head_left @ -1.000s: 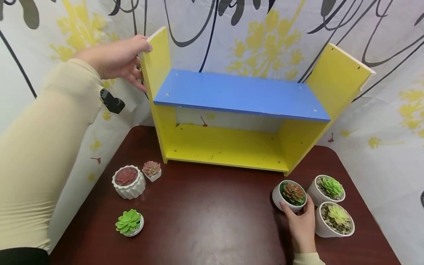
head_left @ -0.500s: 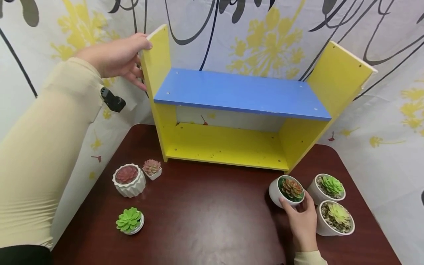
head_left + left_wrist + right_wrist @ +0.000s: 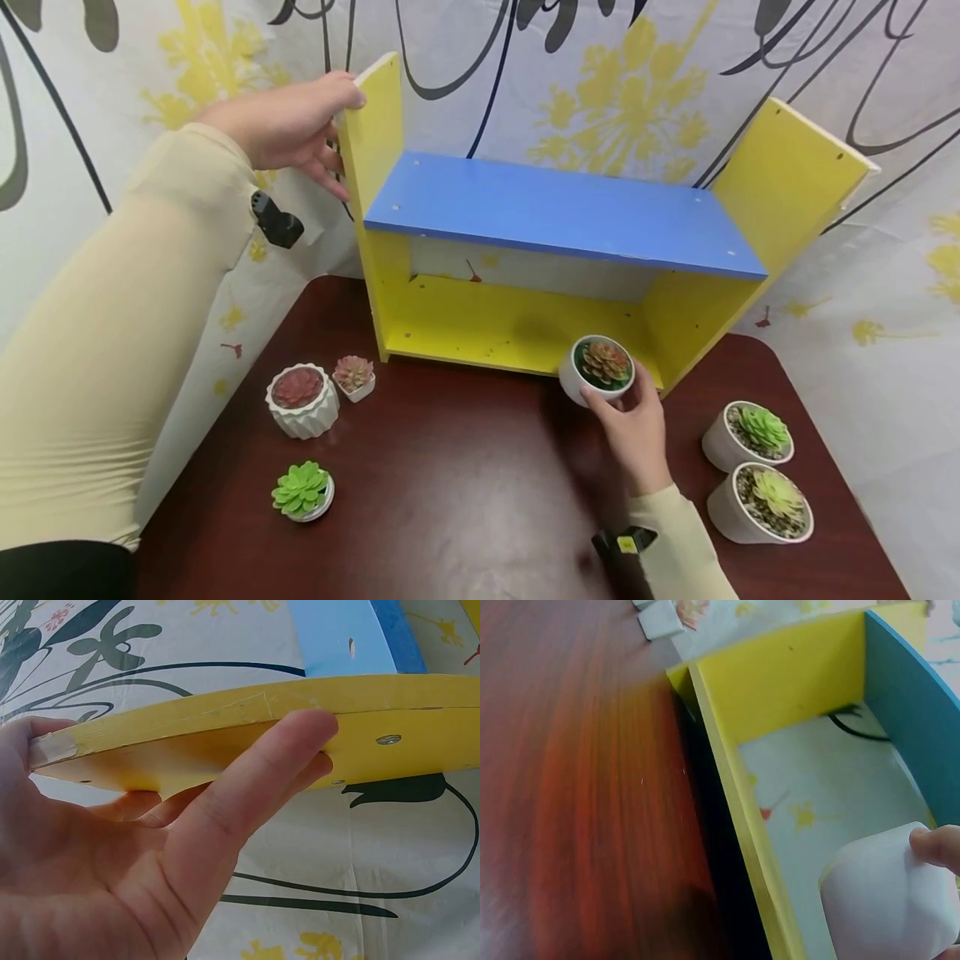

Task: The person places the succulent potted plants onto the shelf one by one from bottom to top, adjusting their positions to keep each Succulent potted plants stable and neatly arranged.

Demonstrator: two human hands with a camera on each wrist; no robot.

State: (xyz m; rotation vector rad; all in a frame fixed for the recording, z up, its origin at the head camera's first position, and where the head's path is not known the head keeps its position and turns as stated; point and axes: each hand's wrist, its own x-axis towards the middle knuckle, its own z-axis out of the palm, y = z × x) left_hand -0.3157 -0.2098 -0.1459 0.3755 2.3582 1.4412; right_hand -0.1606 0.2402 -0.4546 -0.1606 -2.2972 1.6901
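Note:
A yellow shelf (image 3: 352, 167) with a blue middle board (image 3: 562, 208) stands at the back of the table. My left hand (image 3: 288, 129) grips the top of its left side panel, thumb over the edge. Seen from the left wrist, the fingers (image 3: 247, 776) lie along the panel's outer face. My right hand (image 3: 633, 433) holds a white potted succulent (image 3: 603, 364) with reddish-brown leaves, raised in front of the lower yellow board (image 3: 480, 325). In the right wrist view the white pot (image 3: 889, 900) hides part of the shelf, and only some fingertips show.
Two white pots with green succulents, a rear one (image 3: 750, 437) and a front one (image 3: 761, 504), stand on the right. On the left are a ribbed pot (image 3: 303, 400), a small pink succulent (image 3: 354, 377) and a green one (image 3: 302, 490). A patterned wall covering (image 3: 465, 50) hangs behind.
My right hand has lifted the potted succulent and carried it left and forward, from beside the right-hand pots to the shelf's front edge. The left hand keeps its grip; the head view shifts slightly.

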